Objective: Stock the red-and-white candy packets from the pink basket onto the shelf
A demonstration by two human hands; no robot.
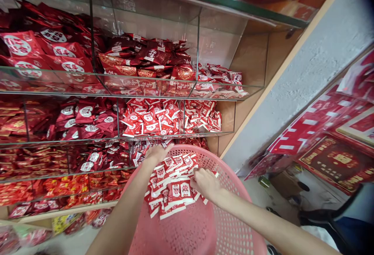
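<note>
A pink perforated basket stands below the shelves, with a pile of small red and white packets inside it. My left hand is at the basket's far left rim, beside the shelf of packets; its fingers are bent and what they hold, if anything, is hidden. On the right side of the pile, my right hand has its fingers curled against the packets. Whether a packet is inside that hand cannot be made out.
Glass-fronted shelves hold red packets in several compartments. A grey wall rises at the right, with red printed goods beyond. A dark chair-like object is at the lower right. Bagged packets lie at the lower left.
</note>
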